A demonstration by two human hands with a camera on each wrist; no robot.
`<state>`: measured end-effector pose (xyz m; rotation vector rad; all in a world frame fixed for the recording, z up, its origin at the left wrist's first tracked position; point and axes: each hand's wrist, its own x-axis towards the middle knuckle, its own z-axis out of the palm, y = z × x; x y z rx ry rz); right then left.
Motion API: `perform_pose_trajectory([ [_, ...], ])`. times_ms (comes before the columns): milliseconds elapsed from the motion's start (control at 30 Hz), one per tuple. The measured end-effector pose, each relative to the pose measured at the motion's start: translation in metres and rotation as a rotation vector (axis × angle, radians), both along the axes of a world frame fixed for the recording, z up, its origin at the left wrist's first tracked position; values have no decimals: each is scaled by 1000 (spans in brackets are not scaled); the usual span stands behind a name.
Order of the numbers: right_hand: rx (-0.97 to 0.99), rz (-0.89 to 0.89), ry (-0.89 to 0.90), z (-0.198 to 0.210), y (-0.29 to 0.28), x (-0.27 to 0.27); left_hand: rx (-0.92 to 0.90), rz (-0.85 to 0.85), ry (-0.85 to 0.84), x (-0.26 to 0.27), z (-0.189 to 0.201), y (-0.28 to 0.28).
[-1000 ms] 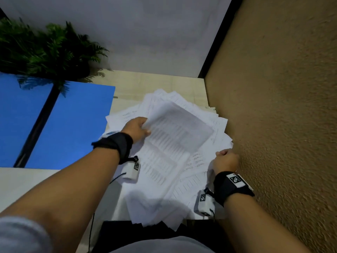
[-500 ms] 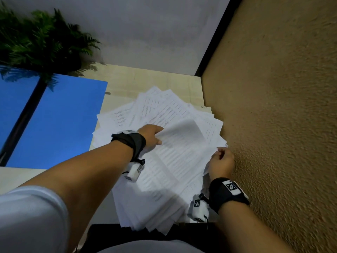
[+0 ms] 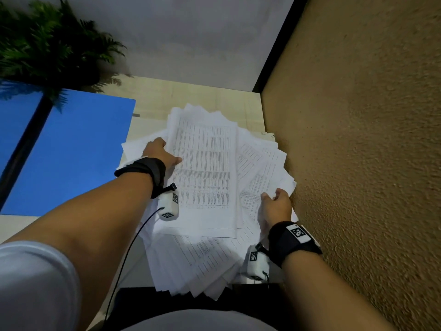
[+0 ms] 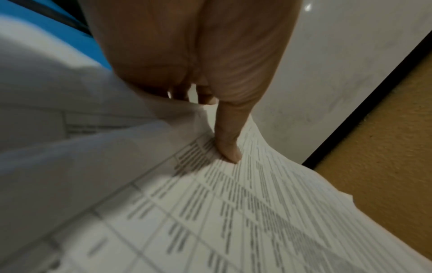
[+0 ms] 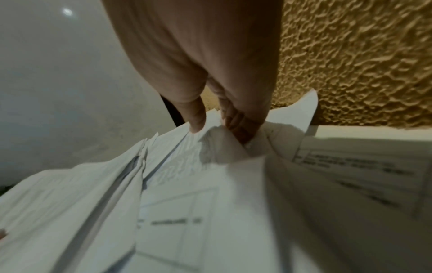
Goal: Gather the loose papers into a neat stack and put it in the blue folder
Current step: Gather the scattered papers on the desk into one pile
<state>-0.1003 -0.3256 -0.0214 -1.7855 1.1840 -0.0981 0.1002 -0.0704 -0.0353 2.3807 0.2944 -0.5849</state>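
A fanned pile of white printed papers (image 3: 207,177) lies on the pale table, its near edge hanging over the table's front. My left hand (image 3: 162,154) grips the pile's left side: the thumb lies on the top sheet (image 4: 233,203) and the fingers curl under it. My right hand (image 3: 276,201) pinches the right edge of the papers (image 5: 222,147) between thumb and curled fingers, close to the wall. The blue folder (image 3: 71,151) lies open and flat on the table, left of the pile, with a black spine down its middle.
A rough tan wall (image 3: 358,139) stands right against the papers on the right. A green fern (image 3: 47,48) sits at the back left, overhanging the folder. A grey wall (image 3: 191,39) closes the back. A black cable (image 3: 126,254) hangs from my left wrist.
The top sheet has swung round to lie straighter on the pile. My left hand slid further away along the pile's left edge; my right hand stayed on the right edge.
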Motion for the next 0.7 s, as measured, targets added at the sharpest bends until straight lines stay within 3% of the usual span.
perform_pose_trajectory([
  [100,111,21,-29,1,5,3,-304,154,-53,-12,1,0],
  [200,174,114,-18,6,14,6,-266,103,-104,-25,2,-4],
  [333,108,175,62,12,20,9,-195,51,-226,-35,11,-5],
  [433,10,251,213,20,12,8,-445,211,-286,-40,16,4],
  [533,212,358,236,31,7,-1,-681,381,-223,-41,12,23],
  [600,354,460,231,31,9,-5,-785,406,-176,-43,13,32],
  [700,288,548,261,19,21,-11,-852,400,-172,-48,16,39],
])
